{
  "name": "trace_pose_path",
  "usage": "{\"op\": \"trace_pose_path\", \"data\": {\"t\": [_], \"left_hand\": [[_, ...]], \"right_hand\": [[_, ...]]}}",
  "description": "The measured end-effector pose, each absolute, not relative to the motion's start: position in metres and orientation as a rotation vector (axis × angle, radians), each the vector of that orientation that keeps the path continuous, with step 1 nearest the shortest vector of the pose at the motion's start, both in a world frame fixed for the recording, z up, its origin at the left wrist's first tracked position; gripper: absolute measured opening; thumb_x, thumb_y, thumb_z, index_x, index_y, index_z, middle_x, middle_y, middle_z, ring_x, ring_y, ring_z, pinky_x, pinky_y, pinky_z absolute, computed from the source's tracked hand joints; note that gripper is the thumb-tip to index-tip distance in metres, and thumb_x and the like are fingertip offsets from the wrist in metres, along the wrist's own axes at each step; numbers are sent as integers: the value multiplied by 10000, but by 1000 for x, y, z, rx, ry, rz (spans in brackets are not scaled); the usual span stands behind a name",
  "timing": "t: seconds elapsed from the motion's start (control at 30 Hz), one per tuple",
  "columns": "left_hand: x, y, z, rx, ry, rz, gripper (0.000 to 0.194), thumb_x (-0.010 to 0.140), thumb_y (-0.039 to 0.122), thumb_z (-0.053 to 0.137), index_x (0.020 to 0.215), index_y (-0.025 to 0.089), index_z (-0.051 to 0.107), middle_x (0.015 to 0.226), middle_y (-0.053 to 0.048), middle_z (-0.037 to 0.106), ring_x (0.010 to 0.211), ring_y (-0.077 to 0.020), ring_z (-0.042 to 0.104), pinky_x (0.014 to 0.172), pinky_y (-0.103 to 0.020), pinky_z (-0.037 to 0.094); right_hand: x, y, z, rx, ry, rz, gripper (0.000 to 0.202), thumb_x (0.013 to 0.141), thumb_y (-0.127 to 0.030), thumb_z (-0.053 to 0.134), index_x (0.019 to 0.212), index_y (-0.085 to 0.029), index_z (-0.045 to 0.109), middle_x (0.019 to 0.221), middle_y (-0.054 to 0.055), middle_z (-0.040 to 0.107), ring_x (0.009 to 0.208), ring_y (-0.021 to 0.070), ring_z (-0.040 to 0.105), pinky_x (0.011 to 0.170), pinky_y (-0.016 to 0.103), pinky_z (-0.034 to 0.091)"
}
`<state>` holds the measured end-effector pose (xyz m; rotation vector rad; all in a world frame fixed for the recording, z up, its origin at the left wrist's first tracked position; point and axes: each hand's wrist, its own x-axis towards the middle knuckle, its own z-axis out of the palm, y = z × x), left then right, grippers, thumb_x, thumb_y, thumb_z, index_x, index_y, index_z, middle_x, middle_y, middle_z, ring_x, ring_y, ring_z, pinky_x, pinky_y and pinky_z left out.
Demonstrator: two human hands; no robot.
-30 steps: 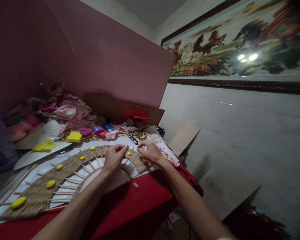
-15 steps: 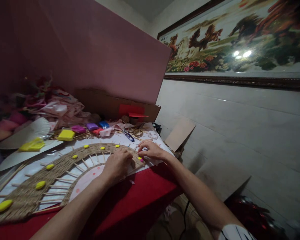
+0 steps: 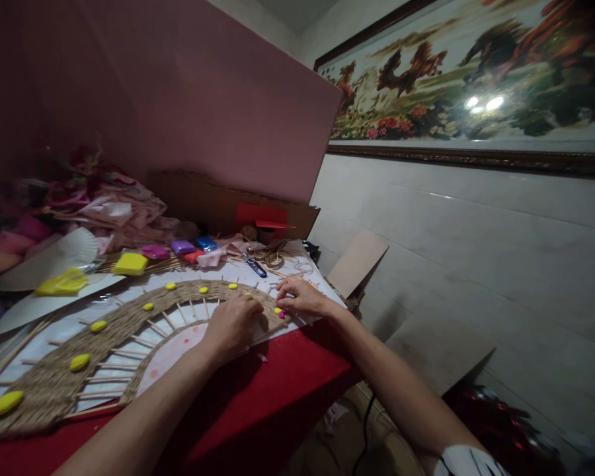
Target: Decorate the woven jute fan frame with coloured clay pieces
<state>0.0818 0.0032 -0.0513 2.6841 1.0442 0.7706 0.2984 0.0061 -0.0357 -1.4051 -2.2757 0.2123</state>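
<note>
A fan-shaped woven twine piece (image 3: 114,330) on thin wooden sticks lies on white paper, dotted along its band with yellow clay pieces (image 3: 80,361). My left hand (image 3: 234,325) rests at the right part of the band with its fingers curled down; its fingertips and anything between them are hidden. My right hand (image 3: 300,295) is at the band's right end, thumb and fingers bent together. Just below its fingertips sit a small yellow clay piece (image 3: 277,310) and a magenta clay bit (image 3: 281,315). What the right fingertips hold, if anything, is too small to make out.
Behind the fan lie a yellow clay pack (image 3: 130,264), purple (image 3: 182,246) and blue packs (image 3: 206,243), and blue-handled snips (image 3: 256,266). White paper plates (image 3: 54,264) and crumpled pink fabric (image 3: 123,211) are at left. A red cloth (image 3: 287,377) covers the table's near edge.
The view has shifted very slightly. Both hands stay at the right end of the woven band, with only small finger movement.
</note>
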Motion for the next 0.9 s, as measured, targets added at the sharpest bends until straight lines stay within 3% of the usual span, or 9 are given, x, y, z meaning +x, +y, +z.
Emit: {"op": "trace_pose_path", "data": {"t": [0.37, 0.77, 0.9], "left_hand": [[82, 3, -52, 2699, 1067, 746, 188, 795, 196, 484, 790, 229, 669, 833, -77, 656, 831, -227, 549, 658, -311, 373], [83, 0, -49, 2679, 1098, 744, 215, 817, 215, 462, 777, 224, 673, 819, -96, 646, 825, -246, 554, 639, -309, 371], [84, -1, -48, 2716, 1083, 723, 261, 847, 224, 409, 795, 211, 665, 827, -100, 650, 844, -262, 554, 645, -325, 366]], "right_hand": [[300, 0, -35, -1349, -2353, 86, 88, 711, -152, 698, 727, -231, 732, 954, 49, 648, 956, 201, 537, 869, 360, 381], [302, -17, -32, -1257, -2405, -160, 322, 690, -17, 610, 871, -255, 730, 955, 50, 648, 994, 213, 510, 891, 374, 379], [300, -22, -36, -1241, -2379, -182, 248, 688, -88, 661, 862, -247, 738, 962, 62, 651, 1013, 232, 501, 893, 390, 375]]}}
